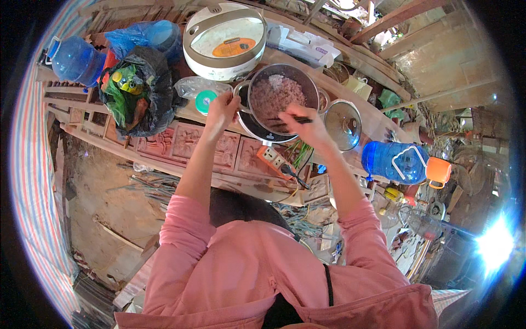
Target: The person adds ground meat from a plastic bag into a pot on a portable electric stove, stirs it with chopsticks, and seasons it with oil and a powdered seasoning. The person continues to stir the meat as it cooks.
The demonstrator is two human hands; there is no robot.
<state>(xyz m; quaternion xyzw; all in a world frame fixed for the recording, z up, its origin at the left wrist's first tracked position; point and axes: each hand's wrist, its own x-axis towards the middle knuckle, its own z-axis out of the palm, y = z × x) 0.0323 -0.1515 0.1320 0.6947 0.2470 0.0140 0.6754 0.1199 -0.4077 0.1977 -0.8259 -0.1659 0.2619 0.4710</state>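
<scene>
A pot (285, 69) of pinkish, crumbly food (274, 98), which looks like minced meat, stands on a round black cooktop (256, 129). My left hand (222, 112) is closed on the pot's left handle. Inside the rim, my right hand (308, 127) grips a utensil with a black handle (302, 119); its working end goes down into the food, and I cannot make out its kind. A glass lid (344, 127) lies right of the pot, close to my right wrist. Left of the pot, near my left hand, is a round green-lidded container (205, 102) beside a clear plastic bag (192, 85).
Behind the pot stands a white and brown appliance (224, 44). A black bag (156, 82) of packets and a blue water jug (76, 60) are at left. To the right are another blue jug (383, 160) and an orange cup (438, 171). A power strip (274, 160) with a plugged-in cord sits in front.
</scene>
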